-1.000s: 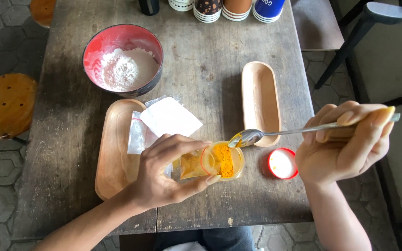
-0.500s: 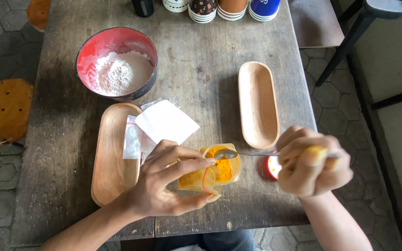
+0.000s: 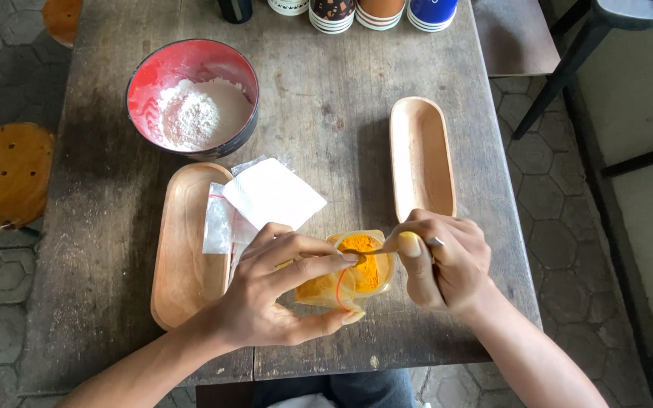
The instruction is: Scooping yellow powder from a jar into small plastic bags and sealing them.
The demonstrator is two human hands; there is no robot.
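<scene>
My left hand (image 3: 277,291) grips a small clear container of orange-yellow powder (image 3: 357,272) at the near edge of the wooden table (image 3: 326,98). My right hand (image 3: 444,261) is closed on a metal spoon (image 3: 387,249) whose bowl is dipped into the powder. The spoon's handle end pokes out between my fingers. A small red-rimmed lid seen earlier is hidden under my right hand.
A red bowl of white flour (image 3: 194,98) stands at the far left. A wooden oval tray (image 3: 183,249) holds plastic sachets (image 3: 266,196); an empty oval tray (image 3: 421,155) lies to the right. Paper cups (image 3: 376,11) line the far edge. A round stool (image 3: 1,174) stands left of the table.
My right hand has swung in from the right and lowered the spoon into the container of orange powder. My left hand keeps holding the container.
</scene>
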